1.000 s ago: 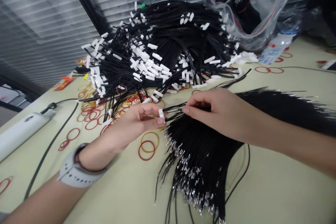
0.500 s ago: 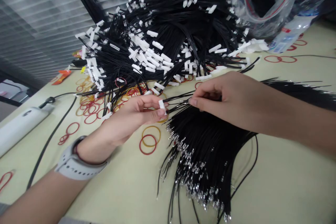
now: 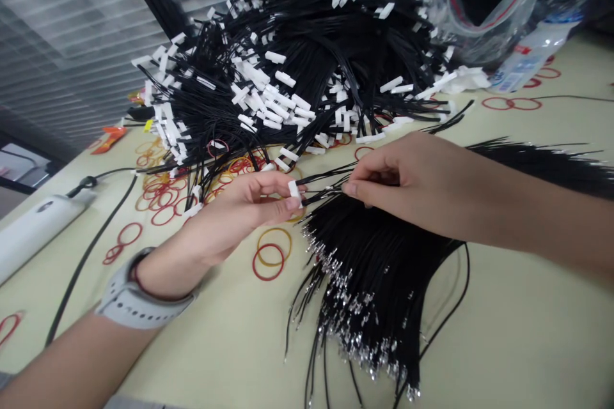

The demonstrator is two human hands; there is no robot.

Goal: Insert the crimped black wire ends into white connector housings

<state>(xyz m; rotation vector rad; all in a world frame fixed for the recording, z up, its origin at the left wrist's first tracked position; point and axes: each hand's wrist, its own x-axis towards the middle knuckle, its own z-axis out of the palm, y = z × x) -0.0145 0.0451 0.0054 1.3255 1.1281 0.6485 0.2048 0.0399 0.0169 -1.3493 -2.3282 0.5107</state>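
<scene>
Now: white connector [image 3: 294, 194] in left hand [image 3: 235, 220]; right hand [image 3: 403, 184] pinching black wires [image 3: 326, 190].

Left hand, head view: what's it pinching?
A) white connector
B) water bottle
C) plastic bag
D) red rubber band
A. The left hand grips a white connector between thumb and fingers, with black wires running from it toward the right hand.

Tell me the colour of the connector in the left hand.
The connector is white, best seen in the head view.

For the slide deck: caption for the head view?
Left hand holds a white connector while right hand pinches black wires above a crimped-terminal wire bundle.
</scene>
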